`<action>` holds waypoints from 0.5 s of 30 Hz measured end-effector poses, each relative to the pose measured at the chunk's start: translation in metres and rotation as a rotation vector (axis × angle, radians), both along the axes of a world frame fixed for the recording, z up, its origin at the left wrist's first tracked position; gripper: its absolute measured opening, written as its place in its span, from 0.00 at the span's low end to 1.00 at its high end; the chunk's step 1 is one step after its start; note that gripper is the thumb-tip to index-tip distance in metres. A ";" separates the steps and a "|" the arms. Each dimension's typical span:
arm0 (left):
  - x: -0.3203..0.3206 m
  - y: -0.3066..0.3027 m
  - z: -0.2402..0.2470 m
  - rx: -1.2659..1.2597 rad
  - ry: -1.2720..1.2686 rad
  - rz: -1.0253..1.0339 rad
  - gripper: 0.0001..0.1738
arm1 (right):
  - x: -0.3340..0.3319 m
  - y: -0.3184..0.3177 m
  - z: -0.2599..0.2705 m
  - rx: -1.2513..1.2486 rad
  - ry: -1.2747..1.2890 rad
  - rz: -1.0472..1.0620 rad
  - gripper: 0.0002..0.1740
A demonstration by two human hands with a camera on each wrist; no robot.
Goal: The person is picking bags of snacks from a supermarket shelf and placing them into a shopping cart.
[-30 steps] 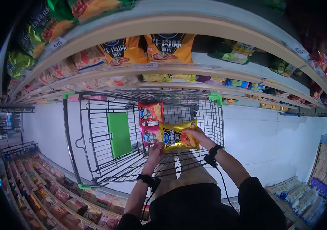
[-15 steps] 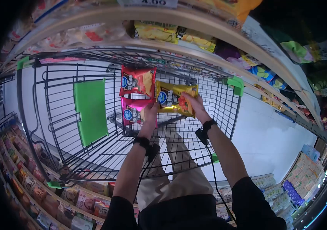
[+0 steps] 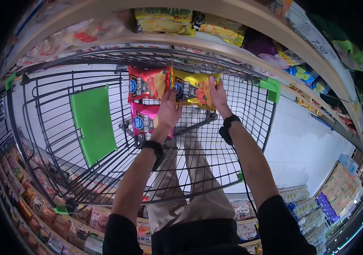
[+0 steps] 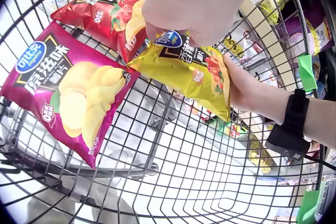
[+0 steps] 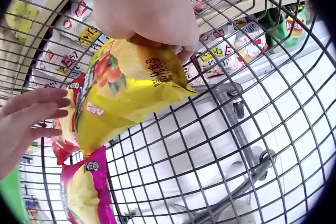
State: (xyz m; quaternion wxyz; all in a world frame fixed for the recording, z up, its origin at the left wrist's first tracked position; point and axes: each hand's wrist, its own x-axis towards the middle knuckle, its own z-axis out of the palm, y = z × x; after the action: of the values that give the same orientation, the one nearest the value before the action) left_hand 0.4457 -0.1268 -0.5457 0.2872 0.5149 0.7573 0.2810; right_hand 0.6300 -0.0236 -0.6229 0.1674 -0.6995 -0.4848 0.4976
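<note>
A yellow chip bag [image 3: 193,87] lies in the wire shopping cart [image 3: 144,73], and my right hand [image 3: 219,98] grips its right end. My left hand [image 3: 168,115] reaches over the bag's left end; in the right wrist view its fingers [image 5: 44,97] are extended, with the thumb apart. Left of the yellow bag is a red chip bag [image 3: 147,83], their edges meeting. Nearer my body, a magenta chip bag [image 4: 71,90] rests face up just below the red one, partly behind my left hand in the head view.
A green panel [image 3: 93,125] hangs on the cart's left part. Beyond the cart run shelves with yellow snack packs [image 3: 164,21] and a price label [image 3: 313,38]. Behind me, lower left, are more shelves of packaged food [image 3: 47,212]. Stacked cartons [image 3: 338,191] stand at the far right.
The yellow bag has gone from overlapping the magenta bag to a place beside the red one. My left hand has shifted up to its left end. The head view has tilted and moved closer.
</note>
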 end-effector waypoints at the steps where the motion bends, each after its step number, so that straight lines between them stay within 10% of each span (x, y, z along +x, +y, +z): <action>1: 0.002 0.000 -0.005 -0.003 -0.001 0.024 0.17 | -0.001 0.003 0.009 -0.017 -0.058 -0.026 0.34; 11: -0.020 -0.010 -0.077 -0.105 -0.131 0.212 0.14 | 0.028 0.018 -0.036 -0.023 0.217 -0.219 0.16; 15: -0.024 0.037 -0.034 -0.281 -0.310 0.306 0.15 | 0.026 0.015 -0.027 0.051 0.198 -0.183 0.12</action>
State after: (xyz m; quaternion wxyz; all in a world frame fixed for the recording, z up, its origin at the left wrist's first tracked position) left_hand 0.4213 -0.0903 -0.5799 0.4225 0.3001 0.8050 0.2886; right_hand 0.6561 -0.0086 -0.6504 0.2768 -0.6838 -0.4124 0.5345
